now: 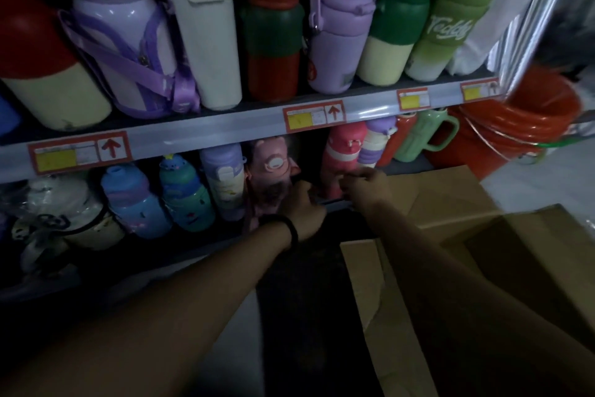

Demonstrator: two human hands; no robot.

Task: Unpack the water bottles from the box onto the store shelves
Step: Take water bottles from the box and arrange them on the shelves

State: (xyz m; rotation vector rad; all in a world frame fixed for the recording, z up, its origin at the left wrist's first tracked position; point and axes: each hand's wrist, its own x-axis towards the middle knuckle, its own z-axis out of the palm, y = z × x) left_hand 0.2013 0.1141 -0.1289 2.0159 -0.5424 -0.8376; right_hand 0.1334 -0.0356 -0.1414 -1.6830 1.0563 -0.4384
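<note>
A dim store aisle fills the frame, with 2 shelves of bottles running from the left edge toward the upper right. The upper shelf [199, 131] carries a row of tall bottles: a lilac one [122, 39] with straps at upper left, a white-and-green one [209, 42] beside it, a red-and-green one [273, 32] at top centre, and a green one [447, 29] with white lettering further right. Red-framed price tags [80, 153] with arrows sit on the shelf's front rail.

On the lower shelf, at centre left, stand a blue bottle [135, 200], a teal bottle [185, 197] and a purple bottle [225, 181]. A pink bottle [273, 168] with a bear face stands just right of those, and a red bottle [343, 158] stands past the dark gap at centre.

Your left hand [304, 210], with a black band on its wrist, is at the base of the pink bottle; its fingers are curled, but the blur hides whether they clamp it. Your right hand [365, 187] is just right of it, fingers bunched together in front of the red bottle; you cannot tell if they hold anything.

The box [450, 235] lies open at lower right, its flaps spread, its inside too dark to read. Orange buckets [521, 126] stack at the right edge.
</note>
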